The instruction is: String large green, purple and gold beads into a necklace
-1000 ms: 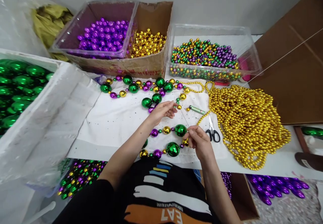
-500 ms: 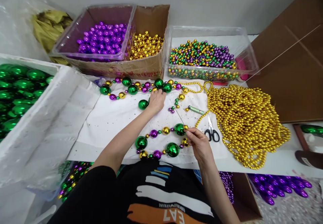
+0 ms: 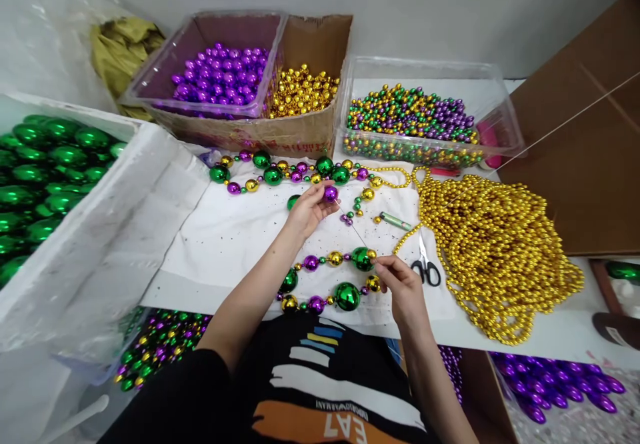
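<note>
The left hand (image 3: 310,211) pinches a purple bead (image 3: 331,194) between thumb and fingers, over the middle of the worktop (image 3: 465,332); the right hand (image 3: 403,284), closer to the worktop's near edge, has its fingertips pressed together on the end of a strand (image 3: 335,258), just beside a gold bead (image 3: 371,254); whether they grip bead or line is too small to tell. A thin thread (image 3: 354,227) spans the space between the two grips; its long axis slants from the purple bead, toward the far left corner, to the gold bead, toward the near right; the left hand is the nearer to the thread's far end; whether that end sits in the purple bead's hole cannot be told. The strand lies on a cloth (image 3: 225,244) in two rows, roughly along the near edge; scissors (image 3: 425,262) lie just right of the right hand, blades toward the far edge; gold chains (image 3: 495,251) are heaped toward the right edge.
</note>
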Demonstrator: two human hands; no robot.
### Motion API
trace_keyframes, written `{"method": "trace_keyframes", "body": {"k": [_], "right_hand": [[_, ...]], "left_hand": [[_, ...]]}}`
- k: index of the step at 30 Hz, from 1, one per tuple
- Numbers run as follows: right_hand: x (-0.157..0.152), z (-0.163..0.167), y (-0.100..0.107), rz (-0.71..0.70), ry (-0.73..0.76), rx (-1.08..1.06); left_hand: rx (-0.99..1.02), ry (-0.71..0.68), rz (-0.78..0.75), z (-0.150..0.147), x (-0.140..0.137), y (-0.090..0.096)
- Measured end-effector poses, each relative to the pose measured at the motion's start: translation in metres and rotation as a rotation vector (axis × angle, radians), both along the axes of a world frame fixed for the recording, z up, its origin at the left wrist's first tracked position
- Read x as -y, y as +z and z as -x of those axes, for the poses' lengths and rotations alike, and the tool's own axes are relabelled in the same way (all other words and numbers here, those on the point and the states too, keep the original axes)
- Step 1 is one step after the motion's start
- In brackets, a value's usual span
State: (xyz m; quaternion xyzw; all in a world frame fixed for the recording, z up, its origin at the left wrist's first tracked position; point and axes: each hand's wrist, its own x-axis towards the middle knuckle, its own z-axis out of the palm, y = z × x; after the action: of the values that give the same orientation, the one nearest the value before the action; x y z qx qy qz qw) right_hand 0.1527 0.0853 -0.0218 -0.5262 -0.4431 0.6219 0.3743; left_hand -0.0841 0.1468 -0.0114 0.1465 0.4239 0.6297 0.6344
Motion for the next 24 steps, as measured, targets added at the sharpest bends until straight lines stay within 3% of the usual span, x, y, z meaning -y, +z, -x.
{"method": "trace_keyframes", "body": {"k": [11,24], "right_hand": [[0.005,0.001,0.007,-0.051,0.035,0.083],[0.007,-0.001,0.001,-0.054,0.030,0.097]], "left_hand": [[0.020,0.083,-0.005,-0.005,0.009,-0.004],[-0.022,0.145,-0.019,-0.008,0.013,-0.007]]}}
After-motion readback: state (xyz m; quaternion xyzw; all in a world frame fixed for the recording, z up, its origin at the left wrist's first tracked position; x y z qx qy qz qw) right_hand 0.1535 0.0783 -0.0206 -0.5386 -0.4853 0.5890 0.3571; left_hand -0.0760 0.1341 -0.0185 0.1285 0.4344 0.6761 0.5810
